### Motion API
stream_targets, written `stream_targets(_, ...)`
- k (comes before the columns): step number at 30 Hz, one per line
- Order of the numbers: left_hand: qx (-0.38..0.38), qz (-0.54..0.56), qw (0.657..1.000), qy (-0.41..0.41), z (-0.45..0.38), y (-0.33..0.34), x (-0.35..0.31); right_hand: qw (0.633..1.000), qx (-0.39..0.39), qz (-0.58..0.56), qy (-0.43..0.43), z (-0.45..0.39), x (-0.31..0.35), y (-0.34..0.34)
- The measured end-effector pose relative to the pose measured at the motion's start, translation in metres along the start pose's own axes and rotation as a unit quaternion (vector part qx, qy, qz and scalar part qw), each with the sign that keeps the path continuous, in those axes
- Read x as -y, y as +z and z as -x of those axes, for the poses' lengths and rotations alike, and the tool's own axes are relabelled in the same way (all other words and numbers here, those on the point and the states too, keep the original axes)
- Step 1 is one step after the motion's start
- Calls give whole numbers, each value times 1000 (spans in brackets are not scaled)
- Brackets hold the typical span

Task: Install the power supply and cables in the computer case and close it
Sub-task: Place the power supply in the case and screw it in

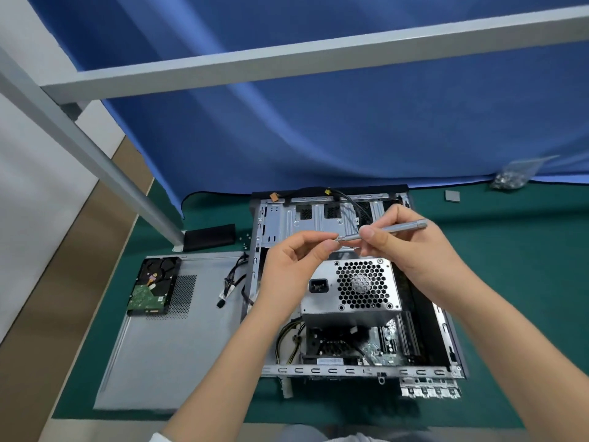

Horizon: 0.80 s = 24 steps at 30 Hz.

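The open computer case (pixel 274 218) lies on its side on the green mat. Inside it the silver power supply (pixel 322 304) rests with its honeycomb fan grille and socket facing up. Above the case, my right hand (pixel 411 247) holds a grey screwdriver (pixel 401 227) level, tip pointing left. My left hand (pixel 296 266) pinches at the screwdriver's tip with thumb and forefinger; whatever is between them is too small to tell. Black cables (pixel 236 282) hang out of the case's left side. The grey side panel (pixel 172 346) lies flat left of the case.
A hard drive (pixel 153 285) lies on the side panel's far corner. A black block (pixel 210 236) sits behind it by a metal frame post (pixel 95 164). A bag of screws (pixel 513 177) and a small grey square (pixel 452 196) lie at the far right. Blue cloth hangs behind.
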State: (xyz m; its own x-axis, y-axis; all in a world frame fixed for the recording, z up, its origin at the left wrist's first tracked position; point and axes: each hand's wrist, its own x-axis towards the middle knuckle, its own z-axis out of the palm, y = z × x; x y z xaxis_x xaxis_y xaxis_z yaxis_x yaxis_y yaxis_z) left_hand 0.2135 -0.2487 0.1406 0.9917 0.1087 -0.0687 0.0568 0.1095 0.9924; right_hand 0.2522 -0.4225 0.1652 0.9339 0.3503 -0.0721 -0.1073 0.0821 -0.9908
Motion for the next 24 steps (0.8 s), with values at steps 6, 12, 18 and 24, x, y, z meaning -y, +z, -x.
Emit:
stream_targets(6,3,-15,1000,-16,4,4,2,999,-6,42,21,4,4,-2)
stream_targets(12,-8,-17,999,-35,3,2,1,997,22,57,47,-1,14,-5)
stream_targets(18,-24,3,999,-33,4,0,-1,993,64,35,91,-3,19,-3)
stream_targets(24,-44,12,998,-35,6,1,3,997,4,11,78,-4,18,5)
